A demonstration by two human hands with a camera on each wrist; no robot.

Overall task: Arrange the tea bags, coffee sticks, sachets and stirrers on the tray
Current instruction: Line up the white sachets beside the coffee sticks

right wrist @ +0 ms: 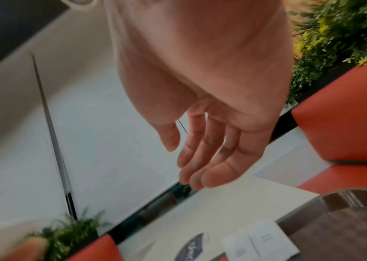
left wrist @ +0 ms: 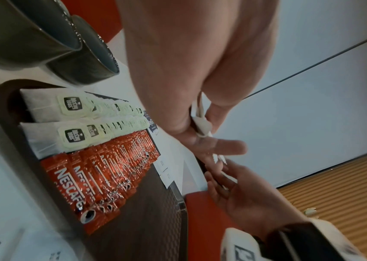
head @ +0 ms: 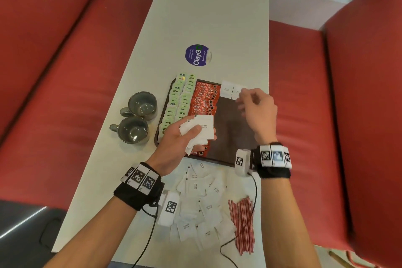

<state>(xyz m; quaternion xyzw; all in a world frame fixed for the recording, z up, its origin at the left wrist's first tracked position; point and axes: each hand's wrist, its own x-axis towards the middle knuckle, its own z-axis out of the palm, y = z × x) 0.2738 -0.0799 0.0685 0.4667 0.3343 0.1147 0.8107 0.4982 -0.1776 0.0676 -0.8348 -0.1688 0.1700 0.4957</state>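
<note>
Sachets [head: 199, 131]: our left hand [head: 174, 139] grips a bunch over the tray [head: 230, 137]. Right hand [head: 256, 111] above two placed sachets [head: 231, 90], fingers [right wrist: 200, 159] loose, holding nothing.

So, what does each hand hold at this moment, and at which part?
The left hand grips a bunch of white sugar sachets at their lower ends, thumb across the top one. The right hand holds nothing; its fingers are relaxed above the tray.
</note>
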